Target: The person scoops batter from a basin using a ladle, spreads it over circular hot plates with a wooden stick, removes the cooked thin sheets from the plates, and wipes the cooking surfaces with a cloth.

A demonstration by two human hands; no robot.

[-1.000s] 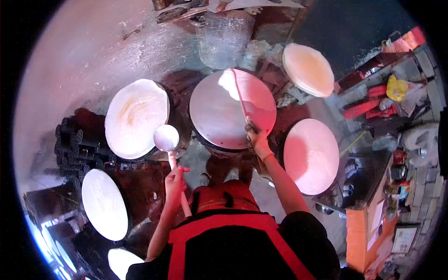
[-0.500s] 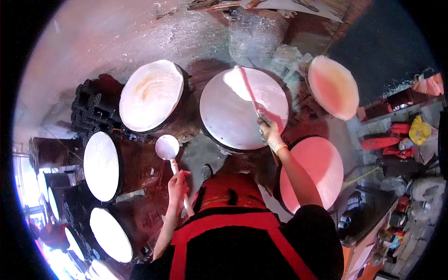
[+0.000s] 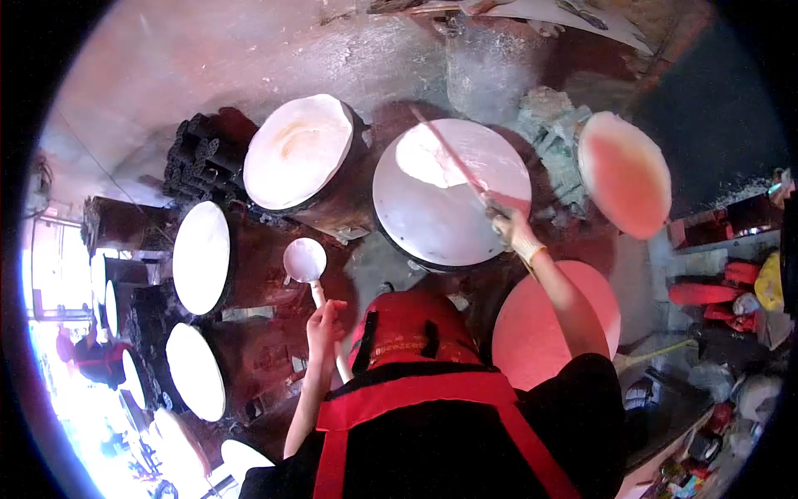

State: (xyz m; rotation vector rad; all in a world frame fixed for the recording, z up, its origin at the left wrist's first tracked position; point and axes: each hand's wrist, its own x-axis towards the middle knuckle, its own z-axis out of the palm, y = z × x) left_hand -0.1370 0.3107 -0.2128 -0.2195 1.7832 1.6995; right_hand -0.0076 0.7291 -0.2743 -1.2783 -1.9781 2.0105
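My left hand [image 3: 326, 328] is closed round the pale handle of a ladle [image 3: 305, 260], whose round bowl points away from me and looks whitish inside. In my right hand [image 3: 517, 231], partly covered by a light glove, is a long thin stick [image 3: 449, 150]. It slants across a round, flat griddle [image 3: 416, 212] straight ahead, its far end near the back rim. Beneath the stick, a bright white patch [image 3: 422, 160] shows on the griddle's far half; whether it is batter or glare is unclear. A red apron [image 3: 416, 328] covers my front.
More round griddles with pale surfaces surround me, including one at the left [image 3: 202, 258] and a reddish one [image 3: 549, 324] under my right forearm. Black perforated cylinders [image 3: 199, 158] are stacked at the far left. A cluttered bench [image 3: 665, 416] stands at right. A person [image 3: 96, 358] is at the far left.
The view has turned slightly, so the griddles sit further right. My right hand has shifted right, and the stick slants more to the left. My left hand keeps the ladle.
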